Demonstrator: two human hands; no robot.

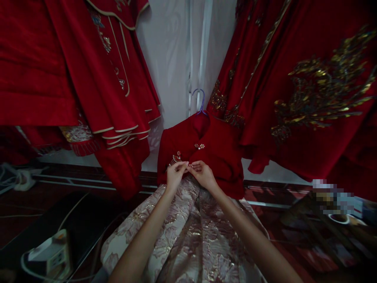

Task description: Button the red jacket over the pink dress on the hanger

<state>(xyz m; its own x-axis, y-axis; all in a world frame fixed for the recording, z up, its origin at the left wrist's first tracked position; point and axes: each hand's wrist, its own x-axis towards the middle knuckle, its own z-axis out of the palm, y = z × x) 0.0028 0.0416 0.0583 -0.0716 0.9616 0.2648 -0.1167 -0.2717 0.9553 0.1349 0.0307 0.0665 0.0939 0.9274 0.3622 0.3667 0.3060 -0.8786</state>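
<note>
A red jacket (226,157) hangs in front of me on a purple hanger (202,107), over a pale skirt (182,232) with a floral pattern. One beaded clasp (199,146) shows at the upper front, and a jewelled ornament (176,158) sits to its left. My left hand (176,175) and my right hand (204,174) meet at the jacket's lower front, thumbs and fingers pinched together. Between the fingertips, a small beaded clasp (191,165) is partly visible; the fingers cover the rest of it.
Red garments (118,78) hang at the left, and a red garment with gold sequins (324,86) at the right. A power strip (57,255) with cables lies on a black surface (88,212) at lower left. A wooden stool (312,220) holds a white cup (338,218) at right.
</note>
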